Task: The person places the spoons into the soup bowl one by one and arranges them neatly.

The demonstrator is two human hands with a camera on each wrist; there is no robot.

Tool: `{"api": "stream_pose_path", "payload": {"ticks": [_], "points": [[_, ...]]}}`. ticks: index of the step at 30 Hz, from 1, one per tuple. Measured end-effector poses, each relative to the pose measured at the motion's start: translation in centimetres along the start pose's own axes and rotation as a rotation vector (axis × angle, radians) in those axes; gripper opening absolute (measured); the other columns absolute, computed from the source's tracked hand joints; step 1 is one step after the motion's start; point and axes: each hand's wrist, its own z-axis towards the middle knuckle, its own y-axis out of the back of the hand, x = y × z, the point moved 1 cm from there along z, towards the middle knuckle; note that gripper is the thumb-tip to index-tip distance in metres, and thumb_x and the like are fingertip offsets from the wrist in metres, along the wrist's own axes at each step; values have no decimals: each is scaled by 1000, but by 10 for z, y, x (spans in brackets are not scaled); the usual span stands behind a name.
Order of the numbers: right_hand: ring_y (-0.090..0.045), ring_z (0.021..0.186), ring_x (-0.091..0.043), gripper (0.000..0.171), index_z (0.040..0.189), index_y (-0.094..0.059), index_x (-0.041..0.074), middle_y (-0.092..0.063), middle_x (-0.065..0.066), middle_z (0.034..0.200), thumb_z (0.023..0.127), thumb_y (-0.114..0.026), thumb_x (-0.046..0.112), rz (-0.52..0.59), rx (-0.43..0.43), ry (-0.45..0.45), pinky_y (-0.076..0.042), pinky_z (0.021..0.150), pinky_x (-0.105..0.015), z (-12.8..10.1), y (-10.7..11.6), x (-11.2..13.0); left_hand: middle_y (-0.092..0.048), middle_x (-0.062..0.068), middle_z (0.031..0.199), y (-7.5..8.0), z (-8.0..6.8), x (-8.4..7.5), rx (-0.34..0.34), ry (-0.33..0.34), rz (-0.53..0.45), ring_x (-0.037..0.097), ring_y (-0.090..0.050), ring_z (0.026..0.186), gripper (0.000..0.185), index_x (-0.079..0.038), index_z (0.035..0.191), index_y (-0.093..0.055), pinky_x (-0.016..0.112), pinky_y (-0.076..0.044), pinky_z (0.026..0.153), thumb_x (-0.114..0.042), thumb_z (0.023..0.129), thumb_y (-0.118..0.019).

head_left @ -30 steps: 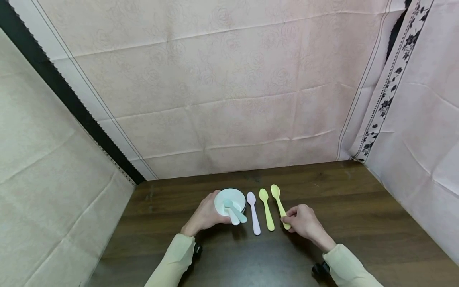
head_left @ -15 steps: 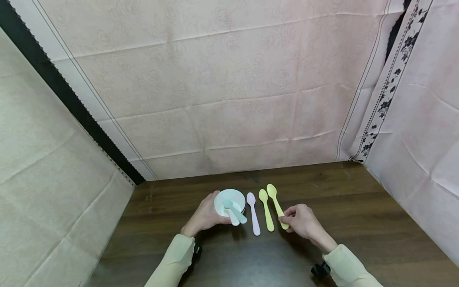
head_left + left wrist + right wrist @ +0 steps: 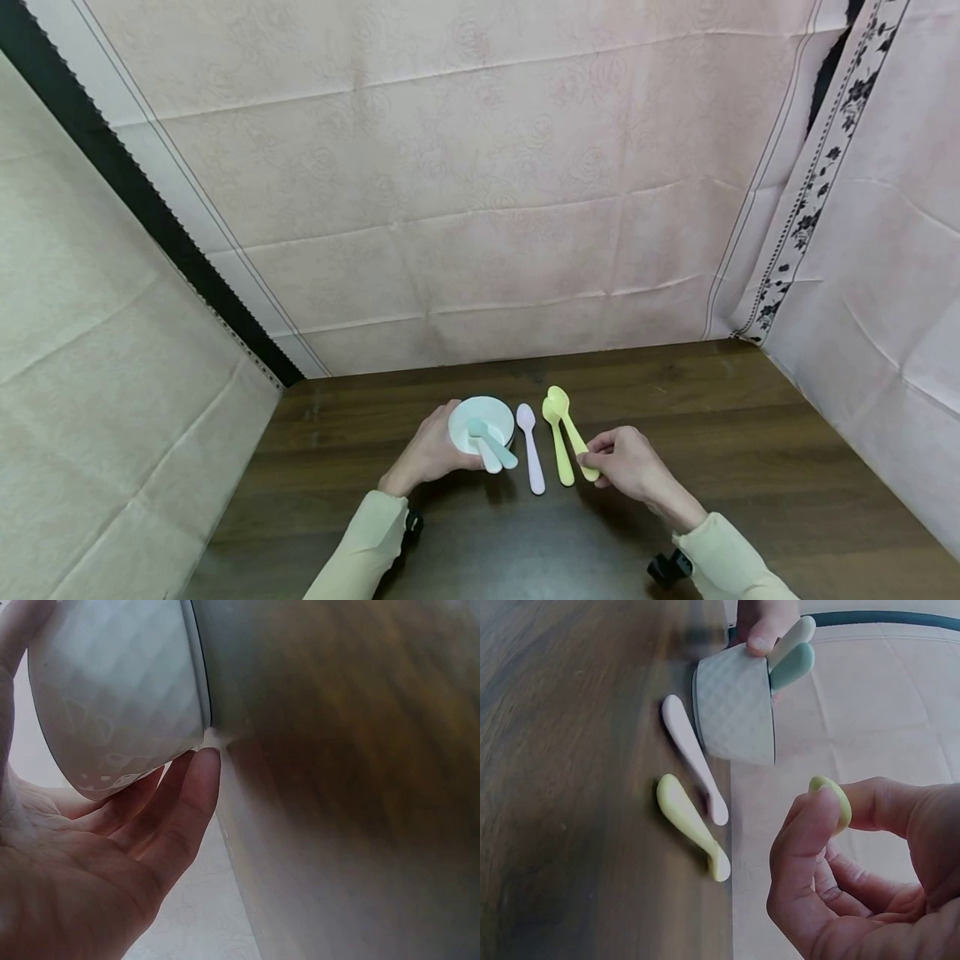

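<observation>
- While our left hand (image 3: 430, 451) cups the white bowl (image 3: 481, 420) with curled fingers (image 3: 177, 796) on the dark wooden surface (image 3: 750, 450), two pale spoons (image 3: 491, 442) rest inside it.
- Our right hand (image 3: 628, 463) pinches a yellow-green spoon (image 3: 570, 427) by its handle end, lifted above the surface.
- Between bowl and right hand lie a lilac spoon (image 3: 531, 448) and a second yellow-green spoon (image 3: 558, 446).

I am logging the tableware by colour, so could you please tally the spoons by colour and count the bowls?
Yellow-green spoons: 2, one lying on the table and one pinched in the right hand.
Pale pink spoon: 1, lying on the table.
Teal spoon: 1, in the bowl.
White spoon: 1, in the bowl.
White bowl: 1.
Total: 6 things.
</observation>
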Motion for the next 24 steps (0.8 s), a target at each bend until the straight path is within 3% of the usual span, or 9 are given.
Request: {"api": "stream_pose_path", "payload": {"ticks": [9,24], "points": [[-66,60,-13,10,97,-77,-5,-74,-6,80,96,-78,5,27,21,15,-64,65,-37,-2,-2,5,-69,8,132,-1,1,1,2,-3,-1,23,-64,117,97,-10,146,-57,45,-54,97,-44,67,-103],[-68,67,-14,11,101,-77,-7,-76,-11,86,98,-76,3,44,65,28,-60,61,-27,2,-7,13,-69,8,132,-1,0,-2,1,19,5,23,-64,117,98,-10,147,-57,45,-54,99,-43,67,-103]]}}
